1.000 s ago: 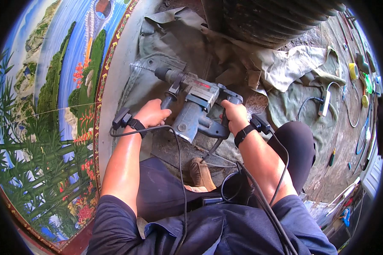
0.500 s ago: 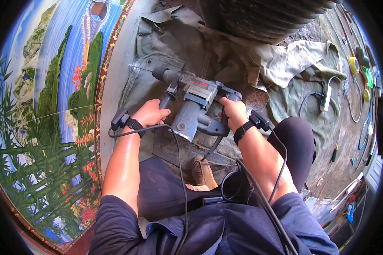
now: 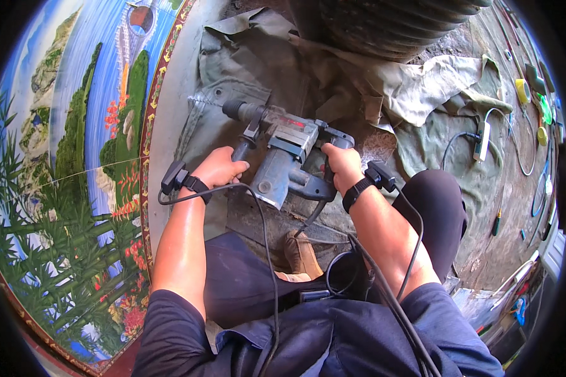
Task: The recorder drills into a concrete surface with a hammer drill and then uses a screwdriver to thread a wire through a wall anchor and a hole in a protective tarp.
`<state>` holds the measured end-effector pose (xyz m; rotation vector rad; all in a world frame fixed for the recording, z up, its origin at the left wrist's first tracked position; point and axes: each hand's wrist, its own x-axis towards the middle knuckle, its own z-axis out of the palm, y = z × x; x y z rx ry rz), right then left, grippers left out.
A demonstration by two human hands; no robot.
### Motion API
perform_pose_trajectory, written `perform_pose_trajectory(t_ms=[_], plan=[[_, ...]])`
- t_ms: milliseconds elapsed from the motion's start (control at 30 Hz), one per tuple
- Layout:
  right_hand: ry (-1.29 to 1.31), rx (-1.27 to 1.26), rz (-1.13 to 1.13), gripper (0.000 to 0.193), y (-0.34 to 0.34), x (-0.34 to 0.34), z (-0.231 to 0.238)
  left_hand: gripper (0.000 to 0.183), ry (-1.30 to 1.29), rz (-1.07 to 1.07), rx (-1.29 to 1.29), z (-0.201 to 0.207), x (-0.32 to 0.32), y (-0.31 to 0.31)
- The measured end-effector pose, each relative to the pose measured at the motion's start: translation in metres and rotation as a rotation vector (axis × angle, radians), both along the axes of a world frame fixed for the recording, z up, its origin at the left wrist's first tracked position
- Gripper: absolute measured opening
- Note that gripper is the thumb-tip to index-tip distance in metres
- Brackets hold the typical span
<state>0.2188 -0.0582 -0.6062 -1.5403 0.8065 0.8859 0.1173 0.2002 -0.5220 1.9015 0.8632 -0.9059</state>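
Observation:
A blue-grey rotary hammer drill (image 3: 282, 157) is held level in both hands, its body slanting across the middle of the view. The drill bit (image 3: 202, 100) points left toward the painted wall, apart from it. My left hand (image 3: 217, 168) is closed around the side handle (image 3: 244, 149). Around the rear grip my right hand (image 3: 344, 164) is wrapped; whether a finger presses the trigger is hidden. From the bottom of the grip a dark power cord (image 3: 314, 218) runs down toward my legs.
The painted tile wall (image 3: 69, 157) stands close at left. A crumpled green tarp (image 3: 258, 53) covers the ground ahead, below a dark ribbed round object (image 3: 396, 28). At right lie a white power strip (image 3: 482, 142), a screwdriver (image 3: 497, 224) and a yellow tape roll (image 3: 522, 92).
The drill and both hands have shifted very slightly left in view. My grip on both handles is unchanged.

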Motion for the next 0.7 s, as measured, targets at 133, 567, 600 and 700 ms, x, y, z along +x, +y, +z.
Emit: perform_pose_trajectory(t_ms=[133,567,600,700], plan=[[-0.013,0.018,-0.008,0.025,0.0009,-0.0031,-0.0045,0.027,-0.007,-0.014,0.015,0.0014,0.003,-0.0009],[0.003,0.035,-0.053,0.023,0.0044,-0.008,-0.0002,0.025,-0.002,-0.012,-0.008,0.0037,0.0001,0.0013],[0.002,0.036,-0.054,0.023,0.0047,-0.008,0.0005,0.025,0.008,-0.033,-0.007,0.0041,0.0005,0.0019],[0.044,0.015,-0.019,0.023,0.0059,-0.0082,0.001,0.025,0.013,0.002,0.016,0.0045,-0.0004,0.0006]])
